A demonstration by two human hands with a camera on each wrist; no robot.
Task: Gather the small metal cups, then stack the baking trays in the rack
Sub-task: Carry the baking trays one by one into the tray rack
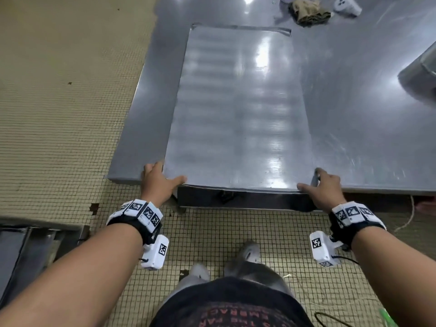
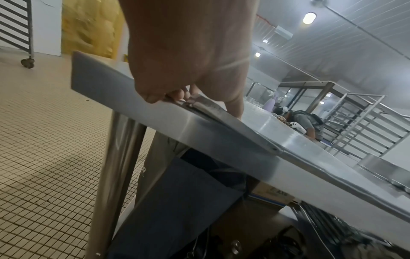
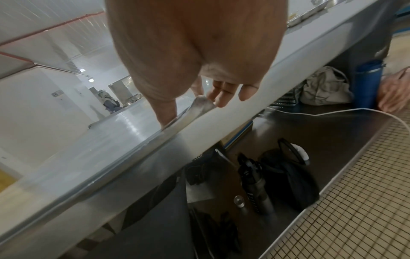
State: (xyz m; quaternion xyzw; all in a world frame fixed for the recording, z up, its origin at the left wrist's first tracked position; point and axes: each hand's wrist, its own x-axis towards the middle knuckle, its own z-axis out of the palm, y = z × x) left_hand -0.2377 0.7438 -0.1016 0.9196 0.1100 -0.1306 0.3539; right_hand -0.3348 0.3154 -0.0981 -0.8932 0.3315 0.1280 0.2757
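The baking tray [image 1: 238, 109] is dull silver-grey with faint pale bands across it, lying on a darker grey steel table [image 1: 354, 102]. The floor [image 1: 59, 90] is beige in a fine dark grid. At the far edge lie an olive-brown cloth [image 1: 310, 11] and a white controller [image 1: 347, 5]. Both wristbands [image 1: 136, 213] are black with black-and-white square markers.

The head view looks steeply down from above the steel surface [image 1: 354, 114] at the baking tray [image 1: 238, 109]. Each wrist view sits low at the surface's near edge, close behind its hand, looking across. All three share the tray's near corners.
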